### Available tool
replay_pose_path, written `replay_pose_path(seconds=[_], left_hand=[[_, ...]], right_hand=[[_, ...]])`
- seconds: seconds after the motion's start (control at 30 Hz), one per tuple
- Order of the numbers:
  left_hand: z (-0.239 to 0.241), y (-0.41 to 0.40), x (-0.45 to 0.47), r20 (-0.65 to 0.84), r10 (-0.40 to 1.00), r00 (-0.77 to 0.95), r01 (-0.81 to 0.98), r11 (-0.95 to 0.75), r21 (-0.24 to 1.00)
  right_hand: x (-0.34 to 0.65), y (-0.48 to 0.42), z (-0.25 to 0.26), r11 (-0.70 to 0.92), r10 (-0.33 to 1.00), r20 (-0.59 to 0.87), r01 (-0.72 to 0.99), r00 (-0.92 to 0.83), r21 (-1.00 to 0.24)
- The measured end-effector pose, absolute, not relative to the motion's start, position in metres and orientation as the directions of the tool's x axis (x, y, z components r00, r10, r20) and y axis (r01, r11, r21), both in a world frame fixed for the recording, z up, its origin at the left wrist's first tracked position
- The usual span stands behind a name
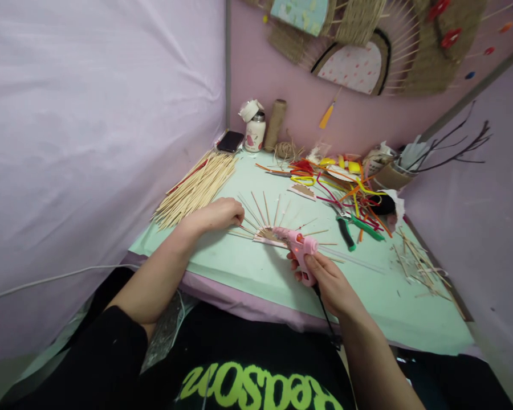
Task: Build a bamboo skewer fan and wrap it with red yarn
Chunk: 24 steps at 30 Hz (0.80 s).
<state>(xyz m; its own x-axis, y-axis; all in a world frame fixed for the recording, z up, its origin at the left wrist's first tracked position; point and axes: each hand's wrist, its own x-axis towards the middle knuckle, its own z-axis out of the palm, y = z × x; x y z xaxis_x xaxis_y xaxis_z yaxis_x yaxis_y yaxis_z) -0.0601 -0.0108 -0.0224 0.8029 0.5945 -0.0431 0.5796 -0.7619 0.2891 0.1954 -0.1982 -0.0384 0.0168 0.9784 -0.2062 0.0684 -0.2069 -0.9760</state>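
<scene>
My right hand is wrapped round the handle of a pink hot glue gun. Its nozzle points left, over a small half-round cardboard piece with a pale lower edge. Thin wooden sticks fan out from that piece across the table. At the left of the fan my left hand is closed, its fingertips pinching the outer end of a thin wooden stick. The exact grip is partly hidden by the fingers. A clear glue stick seems to extend from the back of the gun.
A pile of wooden sticks lies left on the green-covered table. Pliers, yellow-handled scissors and coloured pipe cleaners are at the right rear. A bottle, phone and twine roll stand behind. Stick scraps lie right.
</scene>
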Motion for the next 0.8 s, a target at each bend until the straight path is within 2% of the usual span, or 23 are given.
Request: replay_pose_path(seconds=[0.4, 0.63, 0.8], left_hand=[[-0.022, -0.008, -0.065, 0.015, 0.576, 0.817, 0.541, -0.776, 0.324], [-0.012, -0.007, -0.076, 0.319, 0.690, 0.650, 0.620, -0.724, 0.302], [-0.028, -0.004, -0.077, 0.359, 0.694, 0.624, 0.657, -0.715, 0.240]], right_hand=[[0.193, -0.199, -0.037, -0.216, 0.976, -0.214, 0.071, 0.029, -0.974], [0.186, -0.197, -0.034, -0.234, 0.972, -0.233, 0.077, 0.026, -0.969], [0.180, -0.193, -0.035, -0.254, 0.967, -0.252, 0.113, 0.027, -0.961]])
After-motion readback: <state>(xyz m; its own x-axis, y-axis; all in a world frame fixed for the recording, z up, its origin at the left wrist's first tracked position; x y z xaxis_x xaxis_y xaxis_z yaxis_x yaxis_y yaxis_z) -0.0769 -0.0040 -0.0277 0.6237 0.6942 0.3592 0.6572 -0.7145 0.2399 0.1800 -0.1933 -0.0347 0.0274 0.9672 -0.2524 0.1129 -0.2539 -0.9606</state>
